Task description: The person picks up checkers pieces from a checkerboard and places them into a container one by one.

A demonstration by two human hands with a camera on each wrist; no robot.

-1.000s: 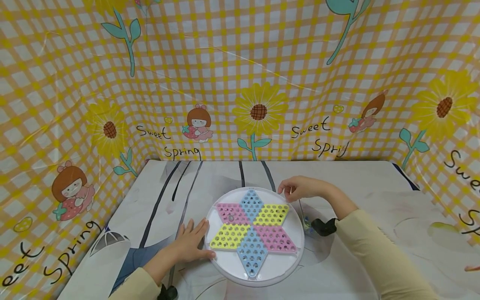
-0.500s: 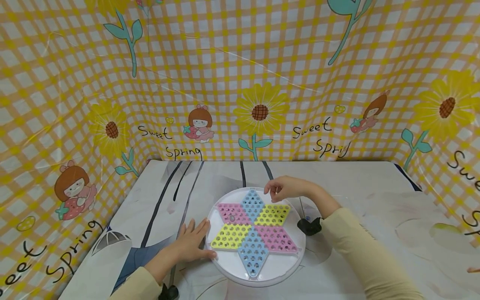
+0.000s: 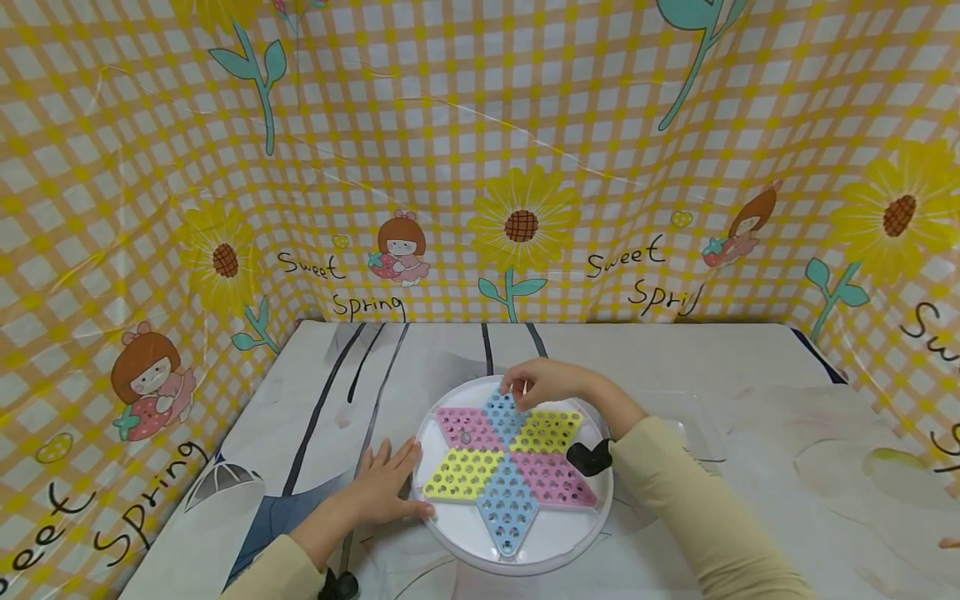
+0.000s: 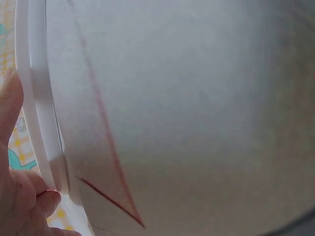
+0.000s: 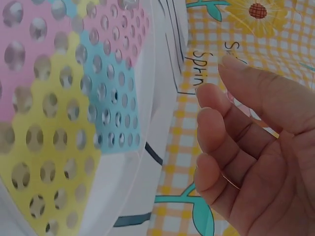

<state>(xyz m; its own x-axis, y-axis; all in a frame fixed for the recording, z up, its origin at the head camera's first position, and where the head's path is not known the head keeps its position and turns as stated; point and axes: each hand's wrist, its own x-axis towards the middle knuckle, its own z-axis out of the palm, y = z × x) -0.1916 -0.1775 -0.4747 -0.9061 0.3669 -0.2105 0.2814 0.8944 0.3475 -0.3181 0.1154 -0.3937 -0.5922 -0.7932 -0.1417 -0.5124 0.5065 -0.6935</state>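
Note:
A round white Chinese checkers board [image 3: 558,533] bears a star in pink, yellow and blue, dotted with holes. On its upper-left pink part sits a clear marble [image 3: 465,437]. My left hand [image 3: 382,487] rests against the left rim, fingers spread, thumb touching the edge; the left wrist view shows this hand [image 4: 24,196] at the white rim. Over the far blue point hovers my right hand [image 3: 551,383], fingers loosely bent. From the right wrist, nothing shows between the thumb [image 5: 266,88] and the bent fingers [image 5: 211,132].
Behind the right forearm stands a clear plastic container [image 3: 686,421], partly hidden. The white table [image 3: 750,358] has printed dark lines. A yellow checked cloth [image 3: 450,167] with sunflowers hangs at the back and sides.
My right hand has moved left from beyond the board's right rim to above the far blue point. The clear container has come into view behind the arm. My left hand stays put.

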